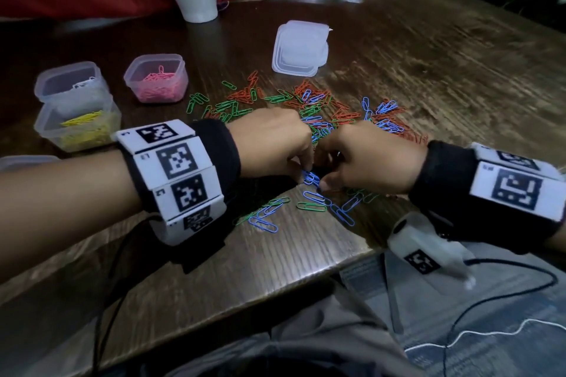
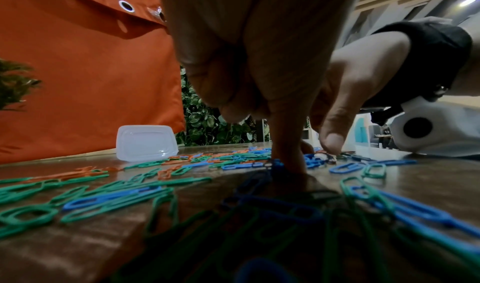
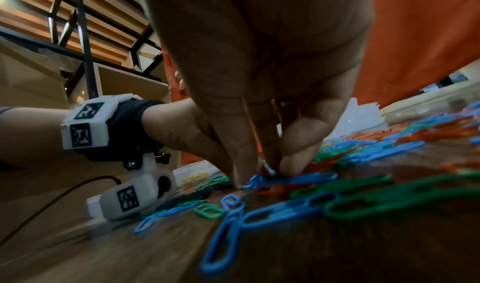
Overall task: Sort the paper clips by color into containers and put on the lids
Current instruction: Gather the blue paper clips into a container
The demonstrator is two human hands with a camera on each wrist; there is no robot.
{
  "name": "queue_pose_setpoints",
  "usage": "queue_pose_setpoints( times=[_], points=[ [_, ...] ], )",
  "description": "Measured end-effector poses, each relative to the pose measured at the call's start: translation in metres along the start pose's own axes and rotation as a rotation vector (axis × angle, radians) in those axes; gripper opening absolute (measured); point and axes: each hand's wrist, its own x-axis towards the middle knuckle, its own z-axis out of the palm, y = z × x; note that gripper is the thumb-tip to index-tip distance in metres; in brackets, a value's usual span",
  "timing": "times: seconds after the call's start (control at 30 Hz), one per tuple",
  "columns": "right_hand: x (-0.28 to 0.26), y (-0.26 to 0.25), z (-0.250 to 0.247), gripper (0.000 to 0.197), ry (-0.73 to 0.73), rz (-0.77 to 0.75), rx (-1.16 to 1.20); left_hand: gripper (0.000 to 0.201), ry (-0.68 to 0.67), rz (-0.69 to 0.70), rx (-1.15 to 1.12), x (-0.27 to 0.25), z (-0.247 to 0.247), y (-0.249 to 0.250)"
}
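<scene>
1. Only the head view shows the clear tubs of pink clips (image 1: 156,78) and yellow clips (image 1: 80,127).
2. Left hand (image 1: 272,144) and right hand (image 1: 367,159), fingers curled, pinch loose blue paper clips (image 1: 311,177) near the wooden table (image 1: 428,76) front edge.
3. No readable writing.

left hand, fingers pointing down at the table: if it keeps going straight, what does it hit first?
The left hand points down, its fingertip already at the blue paper clips beside the right hand. Straight on it likely meets those clips, then the table; actual contact is unclear.
</scene>
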Motion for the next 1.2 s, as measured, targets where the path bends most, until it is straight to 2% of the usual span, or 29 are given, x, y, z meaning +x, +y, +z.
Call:
queue_pose_setpoints(
  times=[0.17,0.33,0.57,0.77,0.83,0.9,0.97,1.03,1.1,1.2],
  points=[
    [0.009,-0.004,0.004,0.028,-0.018,0.008,-0.035,0.018,0.015,-0.026,-0.048,0.001,0.005,0.002],
    [0.024,-0.005,0.002,0.030,-0.043,0.057,-0.019,0.018,-0.013,-0.124,-0.211,0.005,0.011,-0.005],
    [0.021,-0.006,0.007,0.024,-0.014,-0.026,-0.099,0.020,-0.011,-0.229,-0.382,0.005,0.017,-0.009],
    [0.021,-0.008,0.006,0.021,-0.056,-0.034,-0.118,0.020,0.086,-0.303,-0.694,-0.006,0.009,-0.014],
    [0.026,-0.003,0.004,0.011,-0.104,0.003,-0.039,0.017,0.195,-0.393,-0.866,-0.014,0.005,-0.019],
    [0.029,0.003,0.000,0.023,-0.162,0.068,0.210,0.012,0.327,-0.502,-1.074,-0.024,0.004,-0.025],
    [0.032,0.007,-0.006,0.026,-0.192,0.110,0.502,0.023,0.416,-0.596,-1.351,-0.031,0.007,-0.033],
    [0.032,0.005,-0.014,0.023,-0.212,0.108,0.702,0.031,0.490,-0.684,-1.741,-0.035,0.009,-0.040],
    [0.035,-0.005,-0.023,0.021,-0.225,0.071,0.817,0.033,0.524,-0.712,-2.131,-0.039,0.010,-0.040],
    [0.045,-0.027,-0.036,0.019,-0.188,0.015,0.868,0.040,0.621,-0.652,-2.523,-0.041,0.016,-0.037]
  ],
)
